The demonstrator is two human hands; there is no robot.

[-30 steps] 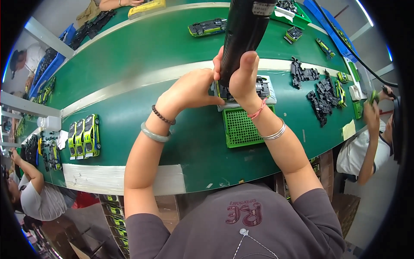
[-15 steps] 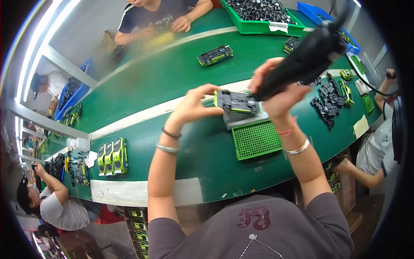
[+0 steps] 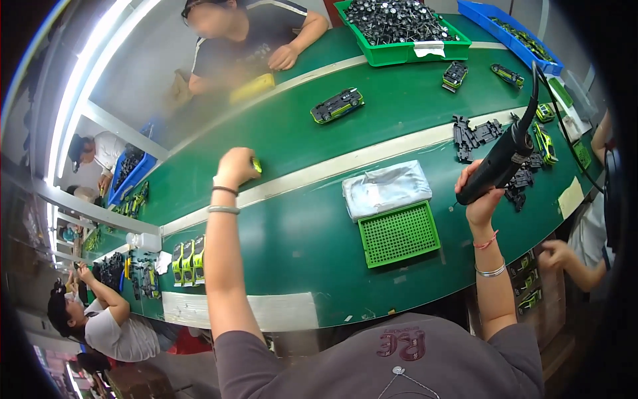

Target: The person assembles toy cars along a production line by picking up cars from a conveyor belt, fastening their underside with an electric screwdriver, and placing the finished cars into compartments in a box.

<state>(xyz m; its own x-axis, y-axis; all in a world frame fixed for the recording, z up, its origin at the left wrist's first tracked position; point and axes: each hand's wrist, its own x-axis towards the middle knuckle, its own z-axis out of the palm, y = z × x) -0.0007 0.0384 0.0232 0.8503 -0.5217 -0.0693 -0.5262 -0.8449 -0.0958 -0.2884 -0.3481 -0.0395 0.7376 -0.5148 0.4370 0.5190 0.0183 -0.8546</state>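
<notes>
My left hand is closed over a toy car above the far green belt; only a yellow-green bit of it shows beyond my fingers. At the right, my right hand grips a black corded electric screwdriver, its tip slanting down and left. Between my hands lies a pad wrapped in clear plastic, with nothing on top. A green perforated basket adjoins its near side. Black toy car chassis lie in a loose pile beyond the screwdriver.
Upturned toy cars lie along the far strip. A green bin of wheel parts and a blue bin stand at the back. Several green cars are lined up at left. Co-workers sit across and at both sides.
My left hand has carried the toy car off the pad, leftward and away onto the far strip. My right hand has drawn the screwdriver back to the right and lower.
</notes>
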